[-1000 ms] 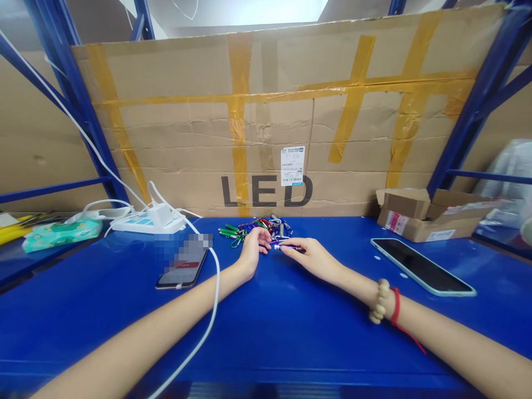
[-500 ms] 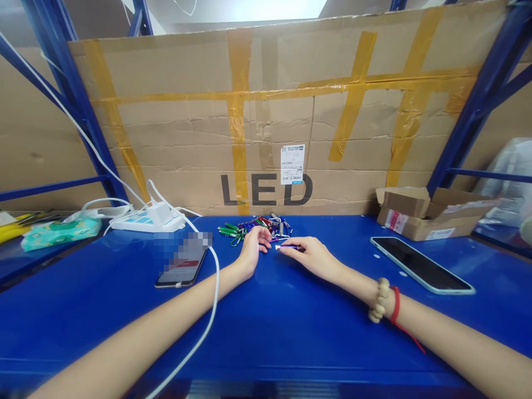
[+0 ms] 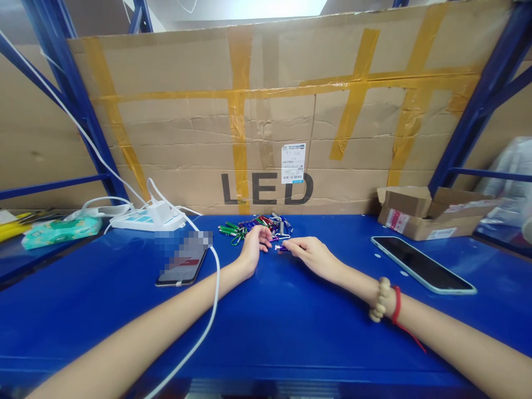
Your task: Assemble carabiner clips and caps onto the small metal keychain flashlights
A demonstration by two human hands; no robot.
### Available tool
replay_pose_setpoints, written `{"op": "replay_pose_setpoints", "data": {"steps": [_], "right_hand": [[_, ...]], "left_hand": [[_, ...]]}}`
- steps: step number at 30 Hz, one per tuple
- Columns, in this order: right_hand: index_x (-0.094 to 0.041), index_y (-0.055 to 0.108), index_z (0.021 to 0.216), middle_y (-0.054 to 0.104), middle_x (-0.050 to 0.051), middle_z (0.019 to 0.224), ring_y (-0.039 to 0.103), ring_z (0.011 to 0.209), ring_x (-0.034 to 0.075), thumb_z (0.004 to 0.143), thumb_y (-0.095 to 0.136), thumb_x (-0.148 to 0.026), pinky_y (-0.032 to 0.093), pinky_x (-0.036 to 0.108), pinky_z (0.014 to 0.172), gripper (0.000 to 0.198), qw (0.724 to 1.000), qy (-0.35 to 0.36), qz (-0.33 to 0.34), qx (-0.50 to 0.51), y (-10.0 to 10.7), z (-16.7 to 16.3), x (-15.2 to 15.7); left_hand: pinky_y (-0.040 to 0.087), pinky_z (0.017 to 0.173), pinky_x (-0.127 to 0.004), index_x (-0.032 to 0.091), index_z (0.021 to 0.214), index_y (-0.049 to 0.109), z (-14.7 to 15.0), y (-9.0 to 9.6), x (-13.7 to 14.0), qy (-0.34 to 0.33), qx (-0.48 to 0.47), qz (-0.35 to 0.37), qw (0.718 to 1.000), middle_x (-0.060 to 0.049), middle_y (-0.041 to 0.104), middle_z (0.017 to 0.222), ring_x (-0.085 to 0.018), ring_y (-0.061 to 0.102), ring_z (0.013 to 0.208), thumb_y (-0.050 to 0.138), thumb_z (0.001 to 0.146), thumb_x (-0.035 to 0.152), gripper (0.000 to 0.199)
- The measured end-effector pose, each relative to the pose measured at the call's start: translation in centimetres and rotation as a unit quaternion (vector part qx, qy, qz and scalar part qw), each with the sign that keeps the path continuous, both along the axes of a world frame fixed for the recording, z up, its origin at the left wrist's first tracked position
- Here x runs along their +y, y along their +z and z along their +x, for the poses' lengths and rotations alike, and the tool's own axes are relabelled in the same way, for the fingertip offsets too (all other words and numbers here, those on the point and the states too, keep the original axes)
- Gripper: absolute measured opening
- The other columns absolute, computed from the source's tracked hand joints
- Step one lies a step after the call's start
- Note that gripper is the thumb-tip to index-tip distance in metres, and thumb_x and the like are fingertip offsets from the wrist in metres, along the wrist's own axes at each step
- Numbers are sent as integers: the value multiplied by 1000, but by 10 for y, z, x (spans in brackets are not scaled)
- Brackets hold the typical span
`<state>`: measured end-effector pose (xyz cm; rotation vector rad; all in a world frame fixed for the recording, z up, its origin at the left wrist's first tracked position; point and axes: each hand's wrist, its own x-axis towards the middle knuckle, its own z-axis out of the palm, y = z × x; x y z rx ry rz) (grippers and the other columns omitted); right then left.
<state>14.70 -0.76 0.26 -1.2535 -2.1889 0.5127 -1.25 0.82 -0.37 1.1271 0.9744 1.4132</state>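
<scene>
My right hand point(image 3: 313, 255) pinches a small purple flashlight point(image 3: 281, 248) by one end, its silvery end pointing left. To its left, my left hand point(image 3: 254, 252) rests on its edge on the blue shelf, fingers loosely curled and apart, with nothing visible in them. Just behind both hands lies a pile of small metal keychain flashlights with carabiner clips point(image 3: 236, 228), in green, blue, red, purple and silver. A purple clip point(image 3: 279, 238) shows between the hands; whether it joins the held flashlight I cannot tell. My left hand hides part of the pile.
A phone point(image 3: 183, 269), partly blurred, lies left of my left arm, and a white cable point(image 3: 214, 310) crosses over that forearm. Behind it sits a white power strip point(image 3: 145, 221) with a charger. On the right are another phone point(image 3: 424, 266) and an open cardboard box point(image 3: 424, 219).
My right fingers have shifted forward along the purple flashlight, so less of it shows. The left hand stays almost where it was.
</scene>
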Motion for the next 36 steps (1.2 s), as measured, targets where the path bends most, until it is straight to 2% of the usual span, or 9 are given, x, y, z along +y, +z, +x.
{"op": "replay_pose_setpoints", "data": {"steps": [4,8,14,19,24,30,36], "right_hand": [[-18,65,74,47,-2,58,40,57,12,87,33,-53,27,22,52,49,1000,7,3,5,-1,1,0],[-19,67,81,53,-2,61,44,59,13,87,31,-53,29,23,54,50,1000,15,5,5,-1,2,0],[-25,68,96,67,0,87,56,74,16,86,39,-50,36,25,62,40,999,32,19,2,-2,1,1],[-27,69,92,70,-1,86,59,73,16,82,45,-56,38,25,63,40,1000,8,22,-14,0,1,-3],[-29,71,86,70,-2,86,60,76,17,83,44,-55,39,25,65,38,999,1,23,-27,2,0,-5],[-30,66,104,69,-1,102,62,87,20,86,42,-47,43,29,70,35,999,-2,34,-29,-3,1,0],[-32,68,100,70,-2,101,63,91,22,84,46,-48,45,32,78,31,999,23,29,-29,-5,2,2]], "left_hand": [[34,41,-16,15,58,51,0,0,-1,0,9,2,1000,-1,51,57,-8,50,46,39,71,28,22],[34,41,-16,15,59,51,0,0,-1,1,11,3,1000,-1,52,57,-8,50,46,39,70,27,21],[35,42,-16,15,59,50,0,2,-2,-2,16,1,1000,-1,52,57,-8,50,46,37,70,26,20],[34,41,-16,15,59,49,0,2,-1,-3,17,-6,1000,0,51,56,-7,49,45,36,71,26,21],[33,41,-15,14,60,50,0,0,1,-1,16,-2,1000,0,51,57,-7,49,45,37,71,26,21],[35,42,-16,14,60,50,-1,0,0,-8,15,-5,1000,0,51,57,-8,50,47,38,71,27,20],[35,43,-16,14,60,50,-1,0,0,-9,17,-6,1000,0,52,58,-8,50,47,37,71,27,21]]}}
